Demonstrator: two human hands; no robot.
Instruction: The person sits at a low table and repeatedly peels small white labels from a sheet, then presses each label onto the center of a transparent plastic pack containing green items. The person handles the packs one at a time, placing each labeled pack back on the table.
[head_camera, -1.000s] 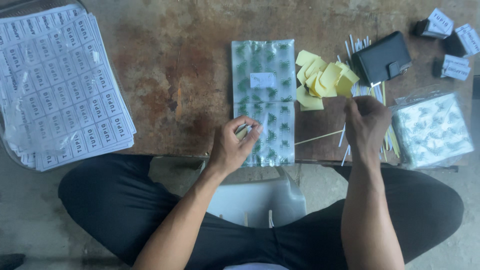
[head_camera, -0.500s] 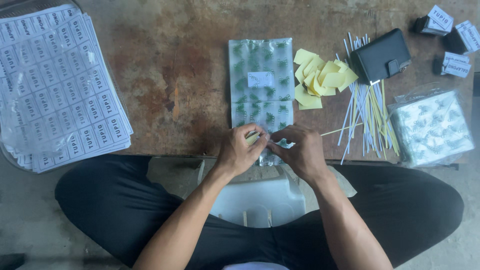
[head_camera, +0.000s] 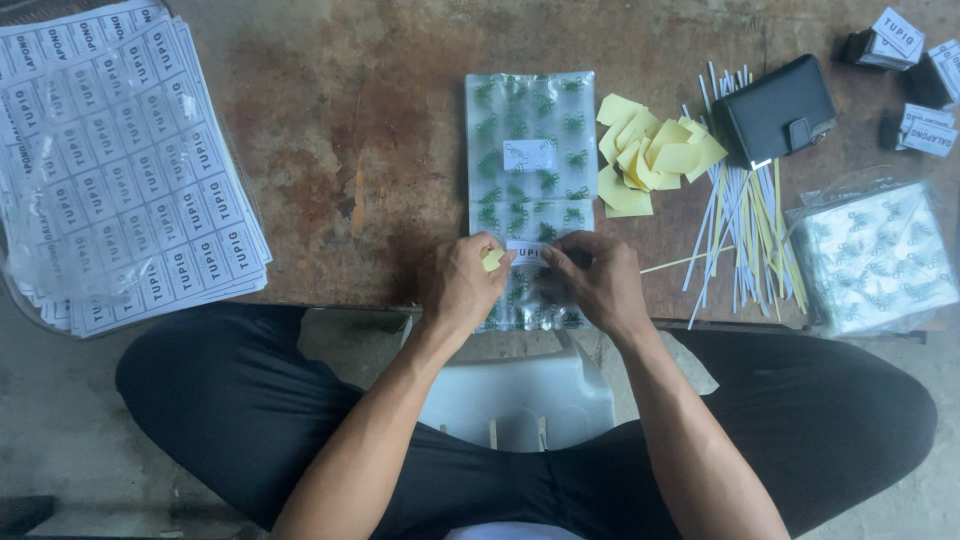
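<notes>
While we sit cross-legged at the low table (head_camera: 380, 120), its rusty brown top fills the upper frame, rough and mottled. At upper left lies a thick stack of white label sheets (head_camera: 120, 170) under clear film. Centre frame holds our long clear bag (head_camera: 530, 150), glossy, packed with small green pieces. At right we see a crinkled packet (head_camera: 875, 255), thin white and yellow strips (head_camera: 745, 230), a black wallet (head_camera: 778, 110), then yellow slips (head_camera: 650, 155). Our left hand (head_camera: 462, 285) and right hand (head_camera: 598, 285), fingers curled, pinch a small white label (head_camera: 527, 252) against the bag's lower part; a yellow backing (head_camera: 493, 260) shows at the left thumb.
</notes>
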